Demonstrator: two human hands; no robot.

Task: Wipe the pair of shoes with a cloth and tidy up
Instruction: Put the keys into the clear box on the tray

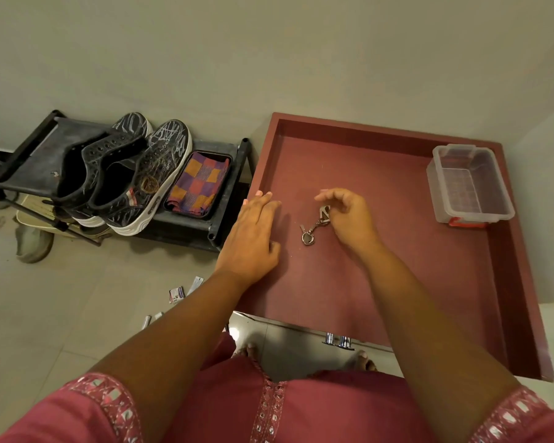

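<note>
Small packets: lie scattered on the floor tiles, on the near side of the left hand and below the drawer's corner. Judged to be loose litter awaiting the tidy-up step.

Drawer: pulled out at waist level, its red floor serving as the working surface for both hands. Judged to be held open so that contents can be sorted.

Left hand: lies flat, palm down, fingers straight and together, on the drawer floor at its left edge. It holds nothing. Judged to be steadying the drawer or bracing the body while the other hand works.

Right hand: hovers just right of the left hand, fingers loosely curled above the keys. Whether the fingertips pinch the key fob or only touch it cannot be told.

Keys: rest on the drawer floor between the two hands, ring end toward the left hand, fob end under the right fingers. Judged to be the item in hand, picked up or put down.

Plastic box: stands in the drawer's corner beyond and right of the right hand, well apart. A likely receptacle for small items.

Cloth: folded, checked, lying in a black tray on the shoe rack, beyond and left of the left hand. Not yet taken up.

Shoes: a dark pair, side by side on the rack, just left of the cloth. Judged unwiped; placed beside the cloth for easy reach.
</note>
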